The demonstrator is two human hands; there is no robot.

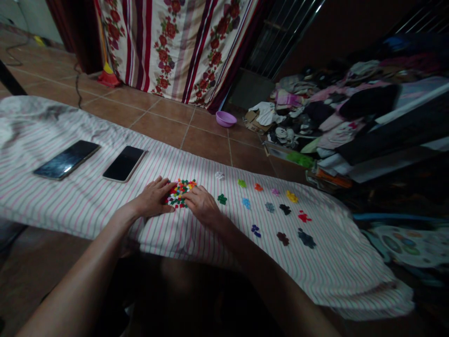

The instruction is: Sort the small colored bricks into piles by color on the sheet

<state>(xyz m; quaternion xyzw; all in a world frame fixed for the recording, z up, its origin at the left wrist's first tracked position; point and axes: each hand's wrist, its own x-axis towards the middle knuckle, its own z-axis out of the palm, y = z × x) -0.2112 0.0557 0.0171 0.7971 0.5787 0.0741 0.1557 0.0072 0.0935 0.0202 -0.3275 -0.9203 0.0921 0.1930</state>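
A mixed pile of small multicoloured pieces (179, 193) lies on the striped cloth (168, 154). My left hand (153, 196) rests at the pile's left edge, thumb and fingers apart, its fingertips against the pieces. From the right, my right hand (203, 205) reaches over the pile with its fingers bent and close together at the pieces; whatever is between them is too small to make out. Right of it sit single-colour clusters, among them a dark green cluster (222, 199), a white cluster (220, 175), a light blue cluster (246, 203) and a yellow cluster (292, 196).
Two phones, a larger phone (68, 159) and a smaller phone (124, 164), lie left of my hands. Beyond the cloth's far edge, a purple basin (226, 119) stands on the tiled floor. Heaped clothes (315, 107) fill the right background, and a flowered curtain (171, 47) hangs behind.
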